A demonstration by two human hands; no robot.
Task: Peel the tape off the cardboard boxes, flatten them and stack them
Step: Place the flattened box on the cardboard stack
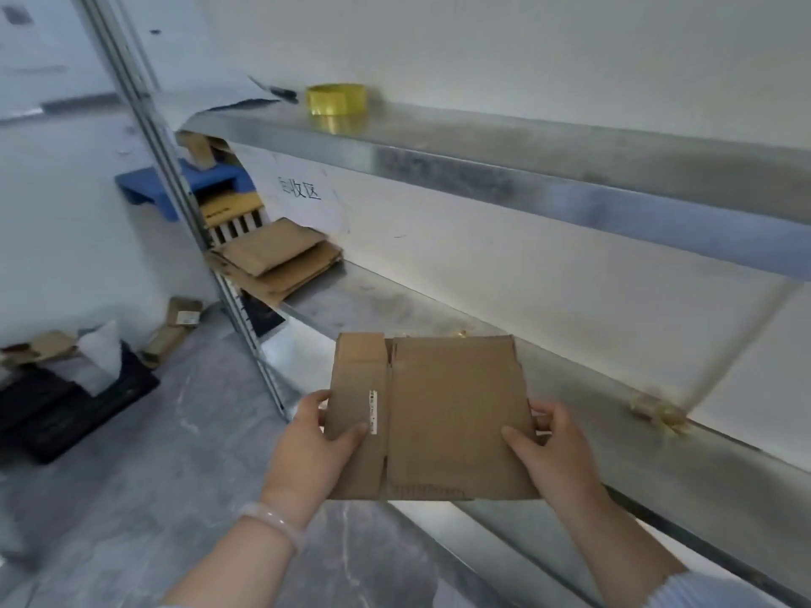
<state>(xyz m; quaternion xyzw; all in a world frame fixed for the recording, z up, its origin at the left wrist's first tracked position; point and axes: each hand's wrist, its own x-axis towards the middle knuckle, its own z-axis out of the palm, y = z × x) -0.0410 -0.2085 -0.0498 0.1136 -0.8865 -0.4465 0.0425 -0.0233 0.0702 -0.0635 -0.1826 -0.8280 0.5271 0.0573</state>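
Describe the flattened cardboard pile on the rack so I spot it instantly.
Follow the metal rack's lower shelf to its far left end. The stack of flat cardboard lies there, below the handwritten sign. Unlike the scattered boxes on the floor, it sits layered on the shelf.

A flattened brown cardboard box (439, 414) is lying nearly level in the near middle, with the left hand (316, 445) and the right hand (557, 449) gripping its left and right edges, thumbs on top. A fold seam is running near to far just left of its middle, with a small white label (372, 412) sitting beside it. Far to the left, a stack of flattened boxes (276, 261) is resting on the lower shelf (395, 309), its edges fanning unevenly. At the right, a crumpled wad of yellowish tape (658, 412) is sticking to that shelf.
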